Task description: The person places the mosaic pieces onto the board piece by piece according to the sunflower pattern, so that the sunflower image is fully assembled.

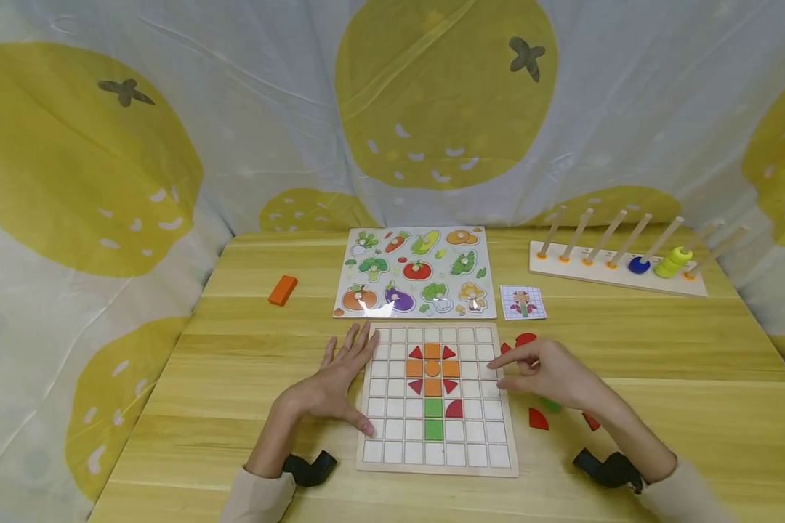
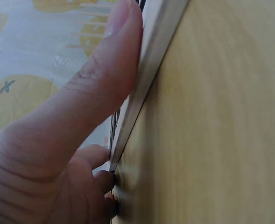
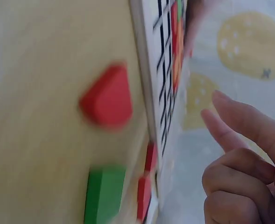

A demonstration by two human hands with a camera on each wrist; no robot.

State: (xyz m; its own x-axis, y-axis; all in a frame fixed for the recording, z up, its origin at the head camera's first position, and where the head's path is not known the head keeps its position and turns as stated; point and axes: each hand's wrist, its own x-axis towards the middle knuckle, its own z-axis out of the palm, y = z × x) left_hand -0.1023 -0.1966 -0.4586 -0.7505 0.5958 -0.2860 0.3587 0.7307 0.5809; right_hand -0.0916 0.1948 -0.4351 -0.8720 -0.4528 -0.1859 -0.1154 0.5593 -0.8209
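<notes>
A white gridded wooden board (image 1: pixel 477 430) bears a pattern of orange squares (image 1: pixel 432 351) round an orange circle (image 1: pixel 432 368), with red triangles at its corners. Below them are two green squares (image 1: pixel 434 430) and a red quarter-circle (image 1: pixel 454 409). My left hand (image 1: pixel 327 392) is spread along the board's left edge, its thumb (image 2: pixel 121 51) against the rim. Over the right edge hovers my right hand (image 1: pixel 556 374), index finger and thumb extended with a gap between them, nothing held. Loose pieces lie under and beside it, among them a red quarter-circle (image 3: pixel 110 100) and a green block (image 3: pixel 104 193).
Behind the board lies a vegetable puzzle (image 1: pixel 392 290). A small pattern card (image 1: pixel 523 302) sits at its right. A peg stand (image 1: pixel 565 270) with blue and yellow beads stands at the back right. An orange block (image 1: pixel 283 290) rests at the left. A patterned curtain (image 1: pixel 268 109) hangs behind.
</notes>
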